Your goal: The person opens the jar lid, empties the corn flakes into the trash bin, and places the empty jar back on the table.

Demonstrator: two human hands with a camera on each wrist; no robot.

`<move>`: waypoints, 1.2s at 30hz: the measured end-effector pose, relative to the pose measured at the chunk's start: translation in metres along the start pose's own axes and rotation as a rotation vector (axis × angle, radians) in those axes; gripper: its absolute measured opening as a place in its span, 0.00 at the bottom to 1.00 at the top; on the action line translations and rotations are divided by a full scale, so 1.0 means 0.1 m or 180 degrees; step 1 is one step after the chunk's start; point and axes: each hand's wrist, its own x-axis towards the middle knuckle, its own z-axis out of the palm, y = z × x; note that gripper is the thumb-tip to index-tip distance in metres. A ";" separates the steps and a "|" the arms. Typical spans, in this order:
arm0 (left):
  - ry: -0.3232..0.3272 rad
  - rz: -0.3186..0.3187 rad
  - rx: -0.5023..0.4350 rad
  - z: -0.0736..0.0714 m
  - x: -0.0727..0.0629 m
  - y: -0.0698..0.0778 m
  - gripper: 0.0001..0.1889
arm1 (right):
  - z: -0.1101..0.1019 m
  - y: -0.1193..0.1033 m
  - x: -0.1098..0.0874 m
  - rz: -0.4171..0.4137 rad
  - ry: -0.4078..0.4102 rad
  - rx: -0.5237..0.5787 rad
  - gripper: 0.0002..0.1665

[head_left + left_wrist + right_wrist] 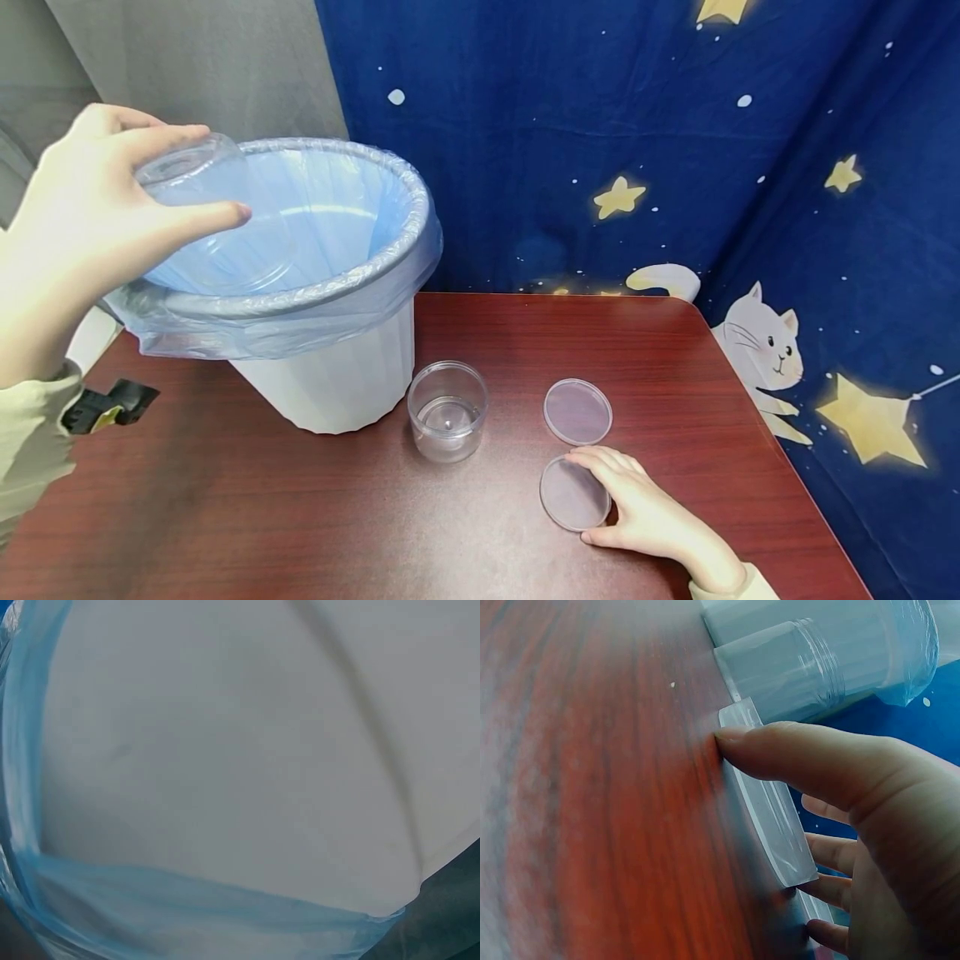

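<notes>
At the upper left, my left hand (105, 192) grips a clear plastic jar (221, 179), holding it tilted over the mouth of the white trash bin (341, 379). A blue bag (352, 308) lines the bin and folds over its rim. My right hand (652, 512) holds a round clear lid (567, 498) at the tabletop; in the right wrist view its thumb lies at one side of the lid (769, 814) and fingers at the other. Just behind is a second round lid (577, 412). A second clear jar (447, 421) stands uncapped beside the bin.
The bin stands on a reddish-brown wooden table (360, 517), whose right edge slants past my right hand. A blue star-patterned curtain (525, 150) hangs behind the table. A black object (112, 404) shows by the left sleeve.
</notes>
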 end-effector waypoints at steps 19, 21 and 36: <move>0.0007 0.0003 0.0141 -0.01 -0.03 -0.01 0.46 | -0.01 0.00 0.00 -0.0032 0.0029 0.0000 0.54; 0.0077 -0.0010 0.0138 -0.01 -0.04 0.00 0.46 | -0.01 0.00 0.00 -0.0039 0.0036 -0.0001 0.54; 0.0518 -0.0449 0.0020 0.03 -0.18 0.02 0.48 | -0.02 0.00 -0.01 -0.0069 0.0047 0.0014 0.54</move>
